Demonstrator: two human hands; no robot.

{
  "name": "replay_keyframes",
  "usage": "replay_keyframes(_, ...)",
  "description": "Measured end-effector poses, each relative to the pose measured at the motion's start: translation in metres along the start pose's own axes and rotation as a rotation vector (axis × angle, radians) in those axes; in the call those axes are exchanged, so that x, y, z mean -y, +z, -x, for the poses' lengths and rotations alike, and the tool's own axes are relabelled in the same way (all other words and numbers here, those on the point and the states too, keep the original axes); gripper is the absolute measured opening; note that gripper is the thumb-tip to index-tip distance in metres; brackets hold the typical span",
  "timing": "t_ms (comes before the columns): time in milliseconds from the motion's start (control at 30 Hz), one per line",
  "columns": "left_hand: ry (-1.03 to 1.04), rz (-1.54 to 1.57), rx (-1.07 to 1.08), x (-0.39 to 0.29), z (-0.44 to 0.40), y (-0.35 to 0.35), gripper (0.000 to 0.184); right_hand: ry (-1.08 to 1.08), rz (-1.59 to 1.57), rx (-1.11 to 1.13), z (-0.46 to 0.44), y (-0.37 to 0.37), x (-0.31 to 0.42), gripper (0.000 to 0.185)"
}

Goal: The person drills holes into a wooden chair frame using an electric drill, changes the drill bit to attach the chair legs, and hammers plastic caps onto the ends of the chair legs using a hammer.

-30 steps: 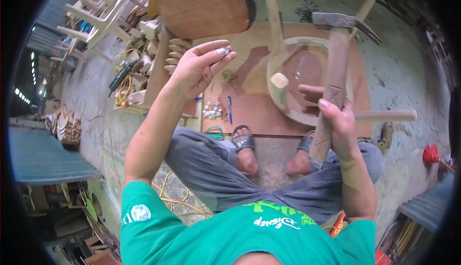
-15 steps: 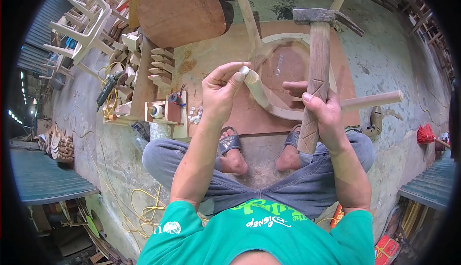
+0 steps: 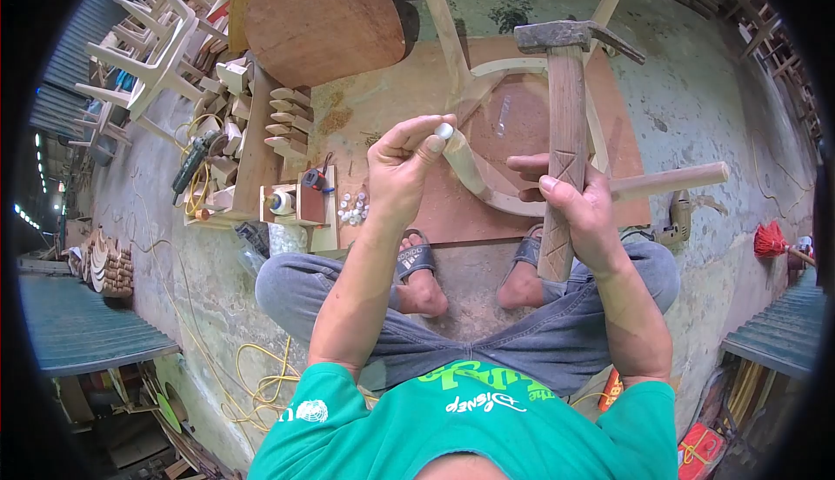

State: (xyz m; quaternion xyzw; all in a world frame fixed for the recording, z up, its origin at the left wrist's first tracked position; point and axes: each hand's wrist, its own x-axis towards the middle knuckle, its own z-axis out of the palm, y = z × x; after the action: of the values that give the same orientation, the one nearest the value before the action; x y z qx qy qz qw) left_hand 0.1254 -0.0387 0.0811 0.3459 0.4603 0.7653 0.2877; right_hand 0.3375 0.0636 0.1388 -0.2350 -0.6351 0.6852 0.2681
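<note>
My left hand pinches a small round white cap between thumb and fingertips, at the end of one leg of a wooden chair frame. Whether the cap touches the leg I cannot tell. In my right hand is a hammer, held upright by its wooden handle, thumb across the front and some fingers loosely extended. Its metal head hangs over the frame, which lies legs-up with a ring-shaped seat rail. More white caps sit in a small pile by the wooden box.
Beneath the frame lies a board. To the left stand a wooden crate of offcuts, a glue bottle and a power tool. A round wooden panel is behind. A drill lies at right; yellow cord trails left.
The hammer has shifted slightly left with my right hand. The white cap has turned so more of its round face shows, and sits marginally lower.
</note>
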Motion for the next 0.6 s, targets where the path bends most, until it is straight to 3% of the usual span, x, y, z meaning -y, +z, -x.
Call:
replay_keyframes(133, 0.003, 0.004, -0.009, 0.000, 0.000, 0.001, 0.021, -0.042, 0.011, -0.029, -0.001, 0.001, -0.005, 0.032)
replay_keyframes(333, 0.107, -0.080, 0.025, 0.002, 0.001, 0.002, 0.032, 0.214, 0.262, 0.047, 0.007, -0.014, 0.020, 0.024)
replay_keyframes(433, 0.116, -0.042, 0.020, 0.004, 0.001, 0.002, 0.044, -0.255, 0.835, 0.105, 0.018, -0.023, 0.036, 0.024)
replay_keyframes(600, 0.120, -0.058, 0.017, 0.009, 0.001, -0.003, 0.047, -0.309, 0.989, 0.257, 0.029, -0.013, 0.053, 0.027)
